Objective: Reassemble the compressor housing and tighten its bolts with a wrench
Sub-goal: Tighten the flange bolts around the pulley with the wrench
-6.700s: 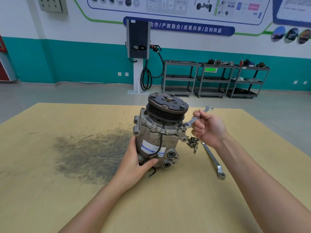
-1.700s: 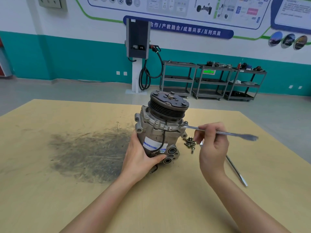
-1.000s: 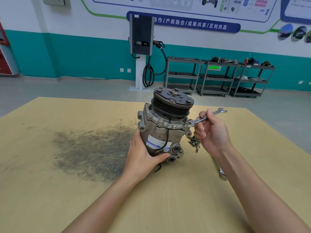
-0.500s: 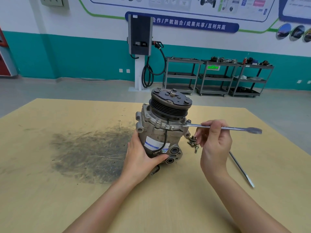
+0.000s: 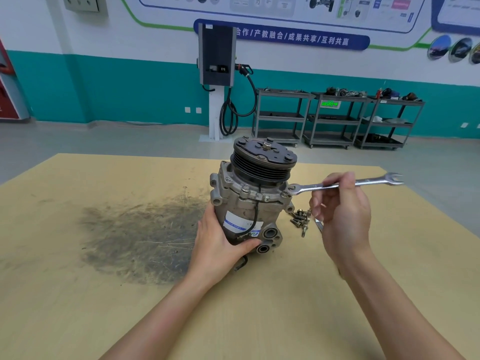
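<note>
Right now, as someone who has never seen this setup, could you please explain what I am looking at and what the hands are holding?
This picture comes from a camera worn on a person's head, looking down at their own bare hands. On the yellow table stands a car air-conditioning compressor, pulley end up. The left hand grips its body to steady it. The right hand pinches a wrench whose ring end sits at a bolt on the housing's right side. A pile of loose bolts lies beside the compressor, next to a dark stain. Shelving carts stand behind.
</note>
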A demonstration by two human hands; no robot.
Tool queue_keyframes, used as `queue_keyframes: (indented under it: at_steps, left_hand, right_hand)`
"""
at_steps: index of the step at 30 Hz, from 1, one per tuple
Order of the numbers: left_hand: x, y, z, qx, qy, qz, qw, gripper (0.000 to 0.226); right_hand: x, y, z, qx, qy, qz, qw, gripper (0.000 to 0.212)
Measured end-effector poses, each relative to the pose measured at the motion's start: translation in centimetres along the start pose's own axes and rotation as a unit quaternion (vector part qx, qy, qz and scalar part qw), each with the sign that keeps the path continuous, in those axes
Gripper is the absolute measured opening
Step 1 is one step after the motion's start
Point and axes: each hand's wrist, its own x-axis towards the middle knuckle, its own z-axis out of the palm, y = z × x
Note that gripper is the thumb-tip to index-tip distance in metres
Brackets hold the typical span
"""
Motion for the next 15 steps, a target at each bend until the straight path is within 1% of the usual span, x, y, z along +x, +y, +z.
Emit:
queue_keyframes:
  at_steps: [2, 4, 8, 12, 15]
  left_hand:
    - [0.0, 0.0, 0.0, -0.002, -0.001, 0.0, 1.0, 0.106]
    - [0.0, -0.1, -0.1, -0.005, 0.0, 0.0, 1.0, 0.109]
    - [0.2, -0.4, 0.0, -0.005, -0.002, 0.001, 1.0, 0.106]
    - [0.3, -0.4, 0.1, -0.001, -0.002, 0.003, 1.0, 0.111]
    - [0.3, -0.4, 0.1, -0.001, -0.004, 0.002, 1.0, 0.11]
  right_hand:
    - [0.5, 0.3, -0.2, 0.034, -0.021, 0.076, 0.996, 0.04]
    - [0.7, 0.6, -0.2, 0.061, -0.029, 0.114, 0.991, 0.04]
    - [1.1, 0.8, -0.4, 0.079, -0.03, 0.128, 0.988, 0.039]
    - [1.5, 1.1, -0.6, 0.09, -0.053, 0.164, 0.981, 0.037]
    - [1.7, 1.3, -0.8, 0.076, -0.063, 0.157, 0.983, 0.037]
